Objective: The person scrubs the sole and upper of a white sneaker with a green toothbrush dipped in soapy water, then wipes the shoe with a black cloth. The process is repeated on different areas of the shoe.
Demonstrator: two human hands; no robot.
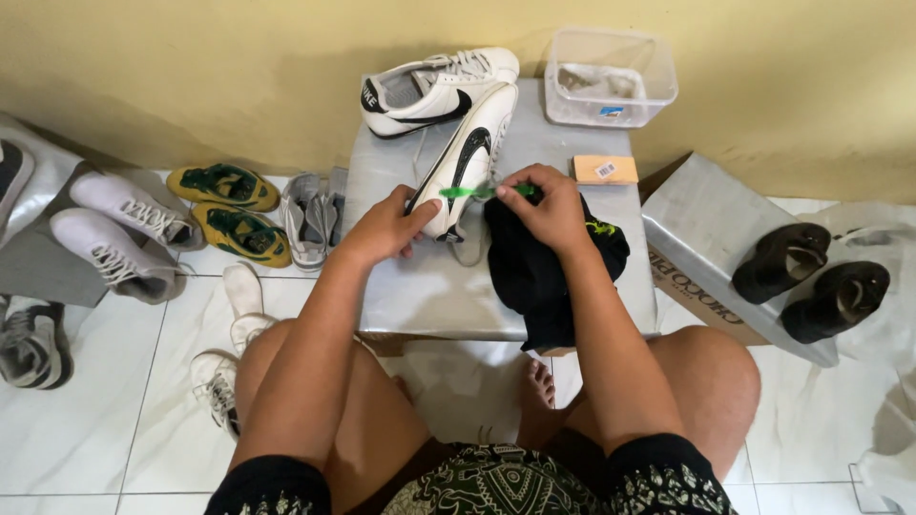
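A white sneaker with a black swoosh [468, 157] lies on its side on a silver-wrapped box [420, 286] in front of me. My left hand [386, 229] holds its heel end down. My right hand [544, 205] grips a green toothbrush [472, 192], whose head rests against the sneaker's side. A black cloth [544, 277] lies under my right wrist and drapes over the box edge. The matching white sneaker [434, 91] stands upright at the back of the box.
A clear plastic tub [609, 78] and a small orange box [605, 170] sit at the back right of the silver-wrapped box. Black sandals [811, 277] rest on a second silver box to the right. Green-yellow shoes [234, 210], grey shoes and white sneakers [119, 234] lie on the tiled floor at left.
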